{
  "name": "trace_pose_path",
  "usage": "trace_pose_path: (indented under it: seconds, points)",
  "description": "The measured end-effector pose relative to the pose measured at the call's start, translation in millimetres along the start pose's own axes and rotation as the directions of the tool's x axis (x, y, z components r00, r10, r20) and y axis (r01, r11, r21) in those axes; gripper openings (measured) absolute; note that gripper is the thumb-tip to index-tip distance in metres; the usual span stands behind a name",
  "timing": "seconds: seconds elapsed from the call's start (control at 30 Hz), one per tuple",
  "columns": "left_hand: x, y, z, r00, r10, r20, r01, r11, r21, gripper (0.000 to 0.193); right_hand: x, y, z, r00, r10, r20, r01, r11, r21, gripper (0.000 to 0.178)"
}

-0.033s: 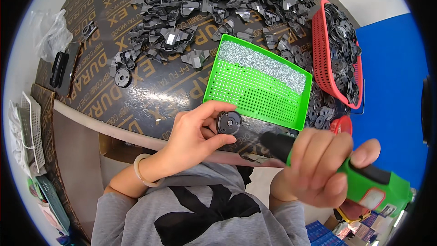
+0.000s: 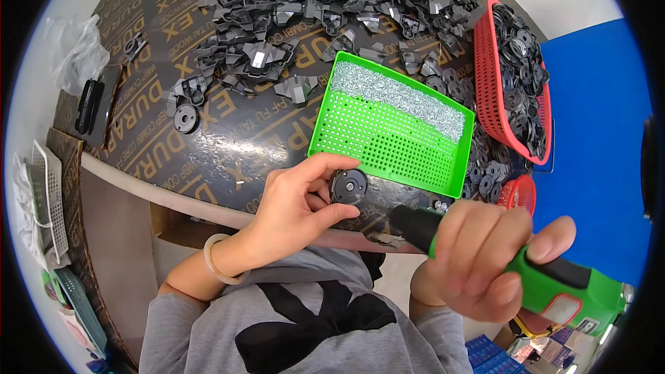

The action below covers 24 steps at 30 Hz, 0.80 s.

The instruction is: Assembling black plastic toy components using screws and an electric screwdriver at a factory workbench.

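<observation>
My left hand [image 2: 294,197] grips a round black plastic part [image 2: 348,187] by its rim, between thumb and fingers, just above the table's near edge. The part's flat face, with a small hole at its centre, is turned up. My right hand [image 2: 481,253] is wrapped round a green and black power screwdriver [image 2: 564,291]. Its black nose points left toward the round part and stays apart from it. The screwdriver's tip is blurred. Beyond both hands lies a shallow green perforated tray [image 2: 346,135], with small silver screws [image 2: 402,97] heaped along its far side.
A large pile of black plastic pieces [image 2: 277,10] covers the far table. At right, a red basket [image 2: 490,90] holds round black parts, with more discs [image 2: 490,173] beside the tray. A small red container [image 2: 519,194] stands behind my right hand. One disc [image 2: 185,118] lies at left.
My right hand and the screwdriver have shifted slightly to the left, uncovering more of the small red container. The left hand keeps its place on the round part.
</observation>
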State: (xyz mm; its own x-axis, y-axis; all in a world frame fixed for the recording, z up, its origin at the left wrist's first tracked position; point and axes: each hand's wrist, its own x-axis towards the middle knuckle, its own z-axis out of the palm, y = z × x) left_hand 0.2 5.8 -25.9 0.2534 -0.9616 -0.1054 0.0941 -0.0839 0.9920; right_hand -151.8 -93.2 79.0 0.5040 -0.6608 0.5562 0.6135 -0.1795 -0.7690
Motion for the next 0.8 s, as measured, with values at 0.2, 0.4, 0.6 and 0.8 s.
trace_pose_path:
  seconds: [0.2,0.4,0.6,0.8]
  points:
    - [-0.8,3.1,4.2,0.999,0.026,-0.022,-0.027,0.999,-0.046,0.052,-6.0,10.4,-0.1,0.997,0.042,0.065,-0.043,0.999,0.010,0.033]
    - [-1.9,7.5,4.6,0.999,0.041,-0.011,-0.041,0.999,0.015,0.053,-6.0,13.1,0.1,0.995,0.043,0.093,-0.042,0.999,-0.006,0.033]
    - [-2.4,4.9,6.0,0.998,0.058,-0.019,-0.058,0.998,0.016,0.053,-7.7,13.9,2.1,0.997,0.034,0.075,-0.032,0.999,-0.020,0.032]
    - [-3.7,12.1,11.6,0.999,0.021,-0.049,-0.018,0.998,0.063,0.052,-7.3,13.1,2.0,0.995,0.078,0.063,-0.076,0.997,-0.033,0.030]
